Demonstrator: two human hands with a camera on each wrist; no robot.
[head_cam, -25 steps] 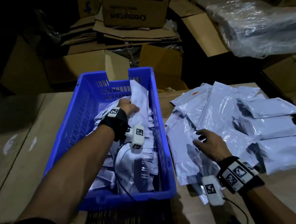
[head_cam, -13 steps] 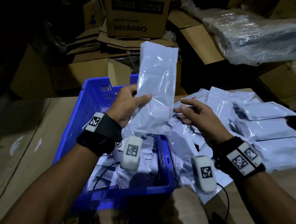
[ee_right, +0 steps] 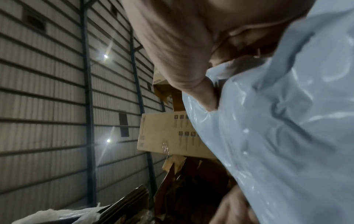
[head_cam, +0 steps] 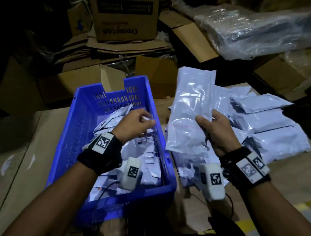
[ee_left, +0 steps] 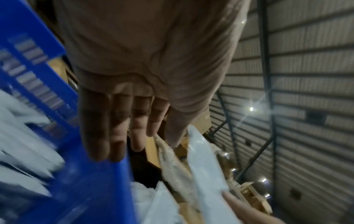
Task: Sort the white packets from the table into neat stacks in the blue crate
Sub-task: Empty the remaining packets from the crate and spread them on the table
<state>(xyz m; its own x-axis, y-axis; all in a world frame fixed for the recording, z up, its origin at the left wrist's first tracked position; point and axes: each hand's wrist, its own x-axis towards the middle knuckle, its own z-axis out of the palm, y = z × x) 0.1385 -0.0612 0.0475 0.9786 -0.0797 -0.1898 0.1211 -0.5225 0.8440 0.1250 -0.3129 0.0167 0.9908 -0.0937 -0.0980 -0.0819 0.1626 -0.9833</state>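
Note:
The blue crate [head_cam: 83,132] stands on the table with several white packets [head_cam: 146,165] lying loosely inside. My left hand [head_cam: 135,124] hovers over the crate's right side, fingers [ee_left: 118,128] straight and holding nothing. My right hand [head_cam: 215,132] grips a long white packet [head_cam: 192,107] by its lower part and holds it upright just right of the crate. The thumb [ee_right: 193,84] presses into the packet's glossy face [ee_right: 277,136]. A pile of white packets [head_cam: 270,129] lies on the table to the right, behind the held one.
Behind the table stand cardboard boxes, one labelled box [head_cam: 126,16] on flattened cartons. A plastic-wrapped bundle [head_cam: 254,27] lies at the back right. The brown tabletop [head_cam: 26,142] stretches left of the crate. A corrugated wall [ee_left: 306,106] shows in both wrist views.
My left hand lifted a packet out of the crate, passed it to the right hand, then let go and moved back over the crate. The right hand left the pile and now holds that packet.

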